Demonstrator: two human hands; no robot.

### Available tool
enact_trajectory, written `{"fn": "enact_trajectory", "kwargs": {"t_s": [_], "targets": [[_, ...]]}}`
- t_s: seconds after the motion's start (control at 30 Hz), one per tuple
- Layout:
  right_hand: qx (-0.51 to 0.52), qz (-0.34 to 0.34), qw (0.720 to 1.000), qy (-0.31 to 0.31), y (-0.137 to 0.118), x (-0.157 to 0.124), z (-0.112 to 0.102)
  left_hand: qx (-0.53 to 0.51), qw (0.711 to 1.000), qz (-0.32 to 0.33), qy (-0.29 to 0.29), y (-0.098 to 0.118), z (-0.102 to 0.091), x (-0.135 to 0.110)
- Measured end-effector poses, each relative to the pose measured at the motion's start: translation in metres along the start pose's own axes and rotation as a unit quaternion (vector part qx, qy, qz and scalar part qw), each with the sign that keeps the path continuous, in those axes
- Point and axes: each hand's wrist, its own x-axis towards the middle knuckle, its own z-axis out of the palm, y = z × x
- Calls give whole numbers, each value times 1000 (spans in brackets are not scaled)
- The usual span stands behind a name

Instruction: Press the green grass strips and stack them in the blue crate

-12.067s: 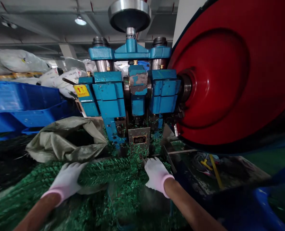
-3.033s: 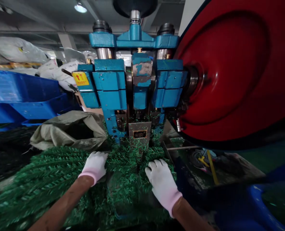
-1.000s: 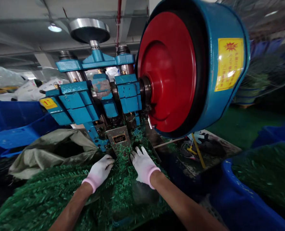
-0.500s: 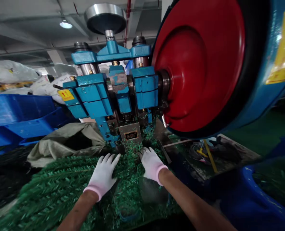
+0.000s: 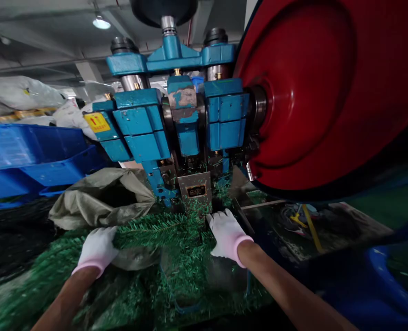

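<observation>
A strand of green artificial pine needles (image 5: 155, 226) lies across the work surface in front of a blue press (image 5: 176, 124). My left hand (image 5: 97, 248), in a white glove, is closed round the strand's left part, beside a heap of more green strands (image 5: 35, 285). My gloved right hand (image 5: 226, 232) is at the strand's right end, fingers together and pressed on it just below the metal die plate (image 5: 195, 191) of the press. Loose green needle scraps (image 5: 186, 276) cover the surface between my forearms.
A big red flywheel (image 5: 328, 92) fills the right side, close over my right arm. A grey-green sack (image 5: 104, 197) lies left of the press, with blue crates (image 5: 35, 156) behind it. Right of the die, a tray holds yellow-handled tools (image 5: 307, 220). A blue tub (image 5: 397, 285) stands at lower right.
My left hand has drawn back to the left, from open beside the die to closed on the strand. My right hand stays at the die. The view has swung back left.
</observation>
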Motion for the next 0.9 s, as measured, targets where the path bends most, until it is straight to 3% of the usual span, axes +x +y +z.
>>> {"fn": "enact_trajectory", "kwargs": {"t_s": [0.27,0.4,0.47,0.57,0.67,0.73,0.8,0.9], "targets": [[3,7,999,-40,-3,7,3,33,998,23,-46,2,12,3],[-75,-20,996,-34,-14,-20,10,47,997,12,-65,4,8,-1],[-81,-47,995,-16,-21,-40,13,51,996,8,-68,19,0,-1],[-88,-67,994,25,-26,-60,13,37,998,35,-46,64,-14,2],[-97,-51,992,67,-19,-57,11,10,997,69,-22,115,-24,6],[-104,-54,990,75,-10,-46,11,-5,996,80,-28,138,-27,10],[-116,-80,987,79,-1,-33,11,-19,995,88,-39,146,-29,13],[-120,-107,985,57,8,-13,8,-28,994,102,-26,135,-29,13]]}}
